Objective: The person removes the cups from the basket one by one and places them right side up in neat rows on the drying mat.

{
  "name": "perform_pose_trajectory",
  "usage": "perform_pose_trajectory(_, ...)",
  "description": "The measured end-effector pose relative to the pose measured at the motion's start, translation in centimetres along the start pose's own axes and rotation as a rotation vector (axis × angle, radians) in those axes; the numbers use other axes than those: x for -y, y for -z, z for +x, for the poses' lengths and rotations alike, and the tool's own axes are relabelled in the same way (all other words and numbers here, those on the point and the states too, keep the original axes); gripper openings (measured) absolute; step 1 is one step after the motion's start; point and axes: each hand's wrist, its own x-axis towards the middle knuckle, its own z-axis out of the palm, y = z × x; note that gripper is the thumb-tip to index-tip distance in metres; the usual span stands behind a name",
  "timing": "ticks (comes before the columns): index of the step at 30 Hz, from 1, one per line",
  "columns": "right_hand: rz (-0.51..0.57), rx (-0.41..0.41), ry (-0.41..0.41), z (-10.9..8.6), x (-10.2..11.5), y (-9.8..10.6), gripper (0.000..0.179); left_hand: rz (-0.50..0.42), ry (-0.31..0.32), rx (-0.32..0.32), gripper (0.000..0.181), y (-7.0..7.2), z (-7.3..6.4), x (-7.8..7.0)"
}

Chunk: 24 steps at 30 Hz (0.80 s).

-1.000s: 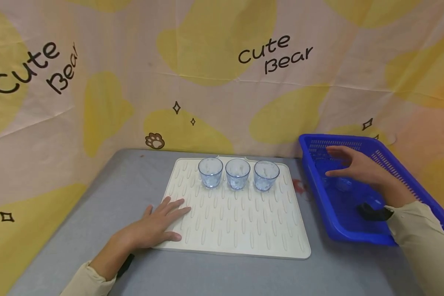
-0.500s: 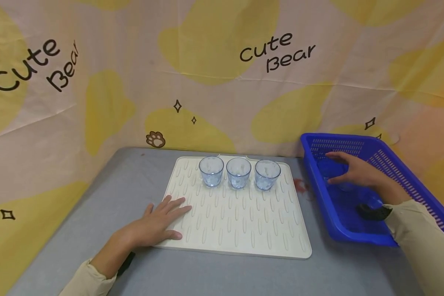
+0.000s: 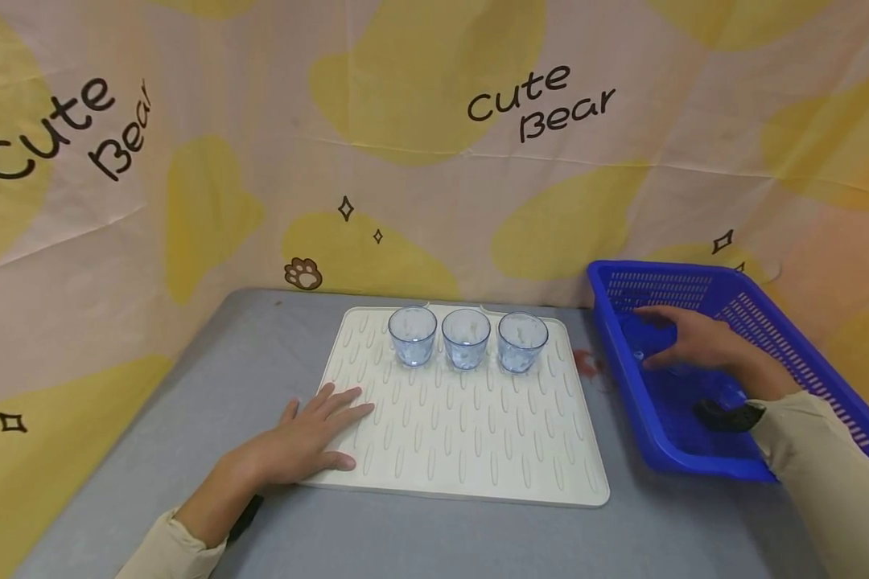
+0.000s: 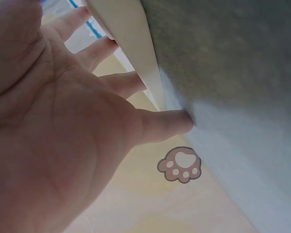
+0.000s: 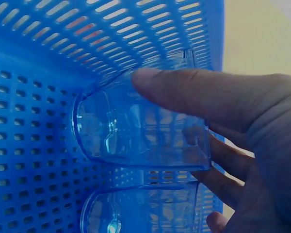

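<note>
My right hand [image 3: 710,346] reaches down into a blue plastic basket [image 3: 648,426]. In the right wrist view its thumb lies along the near side of a clear bluish drinking glass [image 5: 145,131], and fingers curl behind the far side, close to the rim. That glass is beside the slotted basket wall. A second glass [image 5: 150,208] stands right next to it. My left hand [image 3: 297,446] rests with spread fingers on the left edge of a white ridged drying mat [image 3: 471,442]. Three matching glasses stand upright in a row along the mat's back: left [image 3: 413,338], middle [image 3: 466,341] and right [image 3: 522,344].
The mat and basket sit on a grey-covered table [image 3: 405,539]. A yellow and pink patterned cloth [image 3: 420,185] hangs directly behind and along the left side. Another glass [image 3: 730,396] shows in the basket near my right wrist.
My right hand has sunk slightly deeper into the basket, its fingers coming lower about the glass. My left hand and the three glasses on the mat stay where they were.
</note>
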Motion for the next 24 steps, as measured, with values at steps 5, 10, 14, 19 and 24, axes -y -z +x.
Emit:
perform_pose_trajectory(5, 0.080, -0.066, 0.072, 0.2, -0.3, -0.1, 0.089, -0.013, 0.004, 0.001, 0.077, -0.1, -0.1, 0.2)
perform_pose_trajectory(10, 0.144, -0.096, 0.086, 0.2, -0.4, 0.2, 0.082, -0.010, -0.002, 0.001, 0.077, -0.2, 0.0, 0.3)
perform_pose_trajectory(14, 0.183, -0.119, 0.064, 0.0, -0.3, 0.4, 0.080, -0.002, -0.004, 0.002, 0.077, -0.3, 0.1, 0.5)
perform_pose_trajectory(19, 0.235, -0.112, 0.027, -0.2, 0.1, 0.8, 0.086, -0.013, 0.001, 0.003, 0.077, -0.2, 0.1, 0.4)
perform_pose_trajectory(24, 0.268, -0.146, -0.038, -0.5, 0.6, 0.9, 0.087, -0.020, 0.007, 0.006, 0.077, -0.1, 0.2, 0.3)
